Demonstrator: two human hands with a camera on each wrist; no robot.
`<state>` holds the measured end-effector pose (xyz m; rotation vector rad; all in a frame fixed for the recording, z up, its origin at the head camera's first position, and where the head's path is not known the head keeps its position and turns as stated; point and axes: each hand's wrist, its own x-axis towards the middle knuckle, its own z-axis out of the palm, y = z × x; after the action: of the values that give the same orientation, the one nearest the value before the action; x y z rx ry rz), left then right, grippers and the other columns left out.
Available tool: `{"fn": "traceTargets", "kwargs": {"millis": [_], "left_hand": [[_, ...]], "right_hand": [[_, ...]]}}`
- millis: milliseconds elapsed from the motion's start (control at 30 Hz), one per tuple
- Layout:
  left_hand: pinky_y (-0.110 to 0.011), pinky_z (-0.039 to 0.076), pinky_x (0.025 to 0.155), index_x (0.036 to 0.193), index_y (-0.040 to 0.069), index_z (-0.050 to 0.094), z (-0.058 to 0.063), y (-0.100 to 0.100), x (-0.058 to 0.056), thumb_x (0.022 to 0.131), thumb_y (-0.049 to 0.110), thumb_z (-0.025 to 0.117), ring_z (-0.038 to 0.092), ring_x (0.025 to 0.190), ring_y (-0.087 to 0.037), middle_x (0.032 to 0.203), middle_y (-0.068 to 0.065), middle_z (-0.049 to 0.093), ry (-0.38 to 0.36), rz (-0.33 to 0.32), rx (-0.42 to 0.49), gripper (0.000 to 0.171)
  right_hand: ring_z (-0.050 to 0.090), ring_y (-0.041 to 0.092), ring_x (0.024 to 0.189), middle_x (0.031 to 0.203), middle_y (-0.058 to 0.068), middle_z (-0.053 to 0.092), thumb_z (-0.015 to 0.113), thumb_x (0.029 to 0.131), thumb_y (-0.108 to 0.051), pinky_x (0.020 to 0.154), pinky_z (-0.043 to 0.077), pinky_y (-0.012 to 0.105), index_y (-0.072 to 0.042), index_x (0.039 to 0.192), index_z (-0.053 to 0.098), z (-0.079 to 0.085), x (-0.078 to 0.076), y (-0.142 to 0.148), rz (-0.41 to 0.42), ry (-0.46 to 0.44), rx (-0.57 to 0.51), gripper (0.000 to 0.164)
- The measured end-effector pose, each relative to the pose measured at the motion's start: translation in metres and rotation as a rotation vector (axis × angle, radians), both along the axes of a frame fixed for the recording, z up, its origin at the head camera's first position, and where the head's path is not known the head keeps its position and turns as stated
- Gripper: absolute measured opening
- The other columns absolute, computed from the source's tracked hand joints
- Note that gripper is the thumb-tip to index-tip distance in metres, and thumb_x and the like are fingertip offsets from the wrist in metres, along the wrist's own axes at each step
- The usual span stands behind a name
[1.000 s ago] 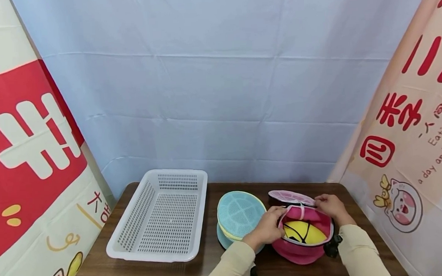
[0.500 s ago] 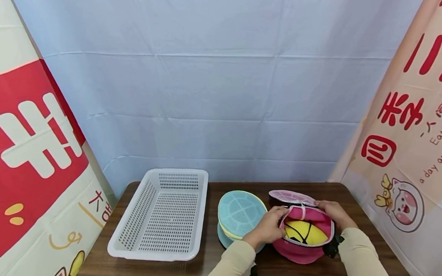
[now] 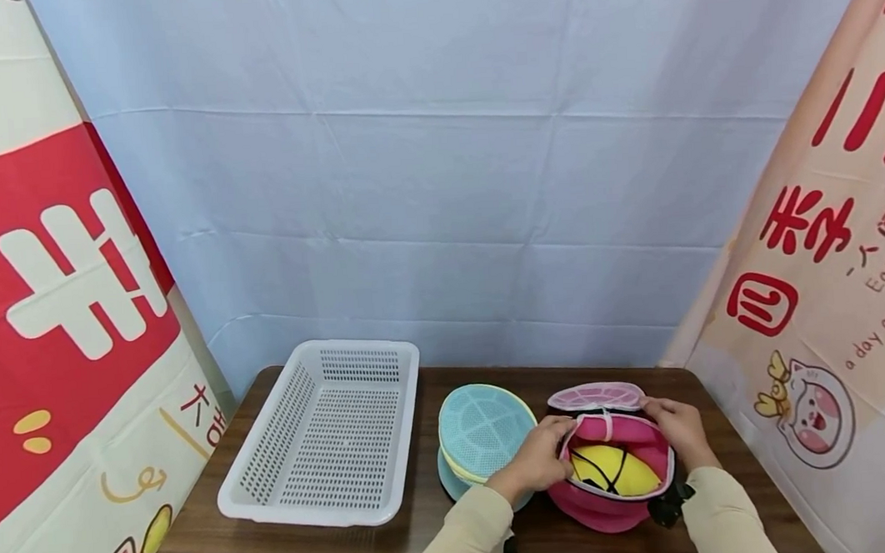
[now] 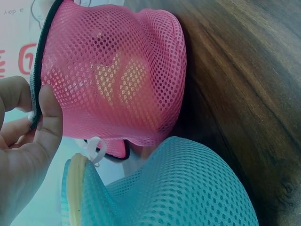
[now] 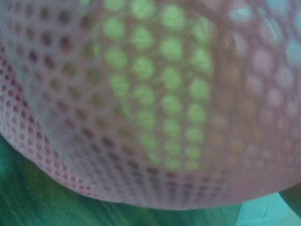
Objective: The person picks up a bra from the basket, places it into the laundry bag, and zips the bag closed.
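A round pink mesh laundry bag [image 3: 601,516] stands on the table with its zipped lid [image 3: 597,396] folded back. Inside lies a yellow rounded fabric item [image 3: 636,473] crossed by thin black straps; its colour also shows through the mesh in both wrist views. My left hand [image 4: 30,146] pinches the bag's zipper rim between thumb and fingers, at the left of the opening. On the far right, my right hand [image 3: 679,433] holds the rim close to the lid's edge. The right wrist view is filled by blurred pink mesh [image 5: 61,108], and the right fingers are hidden there.
Just left of the pink bag stands a similar blue mesh bag [image 3: 484,429] with yellow trim, close under my left wrist. A white perforated plastic basket [image 3: 236,496] sits at the left of the dark wooden table [image 3: 193,540]. Fabric sheets hang behind and on both sides.
My right hand has shifted slightly right and forward along the rim. The lid has swung a little to the right, and the opening has spread wider. My left hand keeps its hold.
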<state>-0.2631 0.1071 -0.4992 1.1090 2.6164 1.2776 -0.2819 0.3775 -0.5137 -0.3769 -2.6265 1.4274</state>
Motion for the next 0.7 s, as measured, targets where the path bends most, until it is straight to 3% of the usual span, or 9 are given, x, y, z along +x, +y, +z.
{"fn": "traceTargets", "kwargs": {"millis": [67,167,300,400,467,600,700], "left_hand": [[-0.016,0.038,0.085,0.131,-0.001,0.051,-0.0008,-0.0005,-0.0001,0.069,-0.005,0.066,0.045,0.115,-0.012,0.129,-0.008,0.048,-0.006,0.008,-0.001,0.063],[-0.017,0.038,0.086,0.131,0.0,0.051,-0.0014,-0.0004,-0.0007,0.07,-0.003,0.067,0.045,0.114,-0.011,0.129,-0.006,0.048,-0.001,0.012,-0.009,0.064],[-0.017,0.039,0.084,0.132,0.0,0.05,-0.0025,0.0021,-0.0018,0.071,0.0,0.068,0.045,0.114,-0.011,0.13,-0.005,0.047,-0.015,0.018,-0.013,0.064],[-0.016,0.039,0.082,0.133,0.001,0.049,-0.0026,0.0025,-0.0021,0.071,0.0,0.067,0.045,0.114,-0.011,0.131,-0.004,0.046,-0.035,0.029,-0.014,0.064],[-0.017,0.039,0.082,0.133,0.001,0.049,-0.0018,0.0014,-0.0022,0.071,0.0,0.067,0.045,0.115,-0.011,0.131,-0.005,0.046,-0.039,0.032,-0.014,0.064],[-0.017,0.039,0.083,0.132,0.001,0.05,0.0002,-0.0011,-0.0028,0.072,0.001,0.069,0.045,0.114,-0.012,0.13,-0.006,0.047,-0.042,0.038,-0.014,0.064],[-0.017,0.039,0.085,0.132,0.001,0.05,0.0001,-0.0019,-0.0032,0.072,0.001,0.07,0.046,0.113,-0.012,0.13,-0.006,0.047,-0.044,0.042,-0.019,0.064]], "right_hand": [[0.042,0.04,0.116,0.128,0.032,0.045,0.049,0.096,-0.034,0.09,0.037,0.045,0.012,0.124,0.051,-0.0004,0.0011,-0.0008,-0.041,0.023,-0.013,0.054],[0.044,0.034,0.114,0.129,0.03,0.046,0.053,0.094,-0.036,0.083,0.042,0.033,0.009,0.125,0.052,-0.0006,0.0021,-0.0012,-0.096,0.027,-0.064,0.055],[0.052,0.01,0.096,0.118,0.015,0.057,0.061,0.09,-0.03,0.069,0.044,0.018,0.004,0.123,0.057,0.0003,0.002,-0.0003,-0.157,0.042,-0.166,0.048],[0.051,-0.002,0.081,0.107,0.002,0.059,0.064,0.088,-0.024,0.066,0.045,0.017,0.003,0.125,0.057,0.0015,0.001,-0.0003,-0.169,0.054,-0.231,0.046],[0.051,-0.002,0.079,0.105,0.0,0.057,0.064,0.088,-0.021,0.067,0.045,0.017,0.003,0.127,0.054,0.002,0.0004,-0.0006,-0.162,0.06,-0.257,0.047],[0.048,-0.003,0.082,0.115,0.011,0.054,0.06,0.09,-0.017,0.068,0.044,0.016,0.005,0.131,0.049,0.0032,-0.0001,-0.0005,-0.127,0.058,-0.24,0.048],[0.049,-0.004,0.079,0.107,0.008,0.059,0.057,0.09,-0.017,0.067,0.044,0.015,0.007,0.128,0.051,0.0034,-0.0008,-0.0001,-0.124,0.068,-0.241,0.045]]}}
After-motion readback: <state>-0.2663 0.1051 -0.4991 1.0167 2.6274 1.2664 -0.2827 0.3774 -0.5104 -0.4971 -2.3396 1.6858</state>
